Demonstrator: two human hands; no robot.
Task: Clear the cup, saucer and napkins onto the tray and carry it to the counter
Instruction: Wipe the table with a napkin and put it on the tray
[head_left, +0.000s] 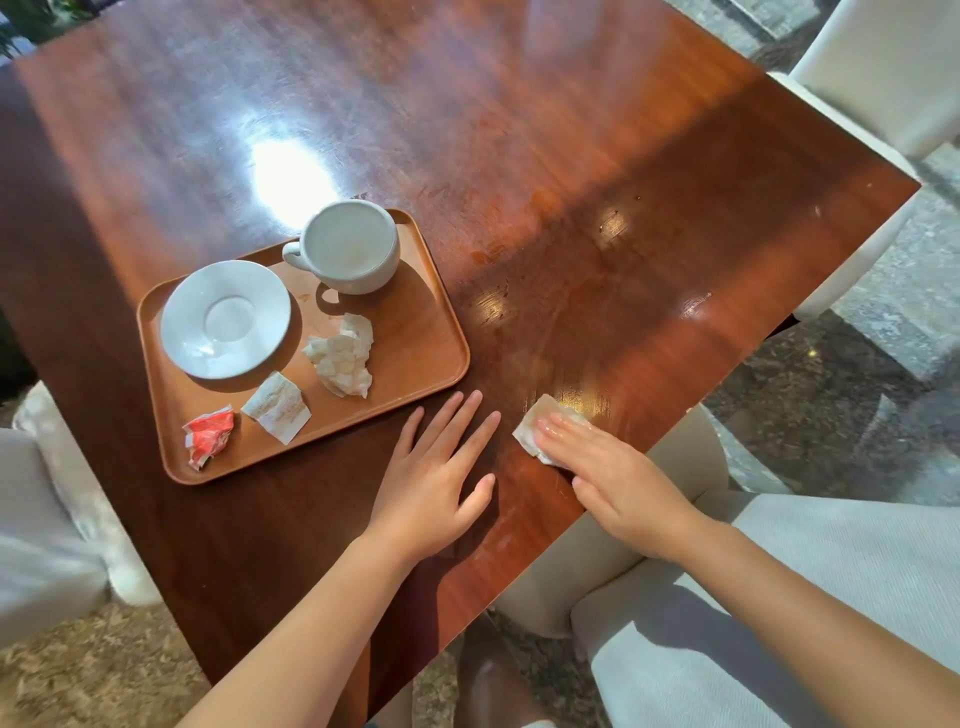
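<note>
The head view showed the cup (347, 248), saucer (226, 319) and crumpled napkins (343, 356) already on the tray (415, 332). The right hand (618, 478), fingers flat, pressed one last napkin (535, 421) to the glossy wooden bench (571, 156); the left hand (436, 478) rested spread, empty. Judged next: that napkin onto the tray, then lifting it level. Pale chairs (883, 67) stood around.

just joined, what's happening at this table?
A person is clearing a wooden table. The cup, saucer, crumpled napkin and two wrappers already sit on the tray. The right hand presses a napkin flat on the tabletop beside the tray; the left hand rests open next to it.
</note>
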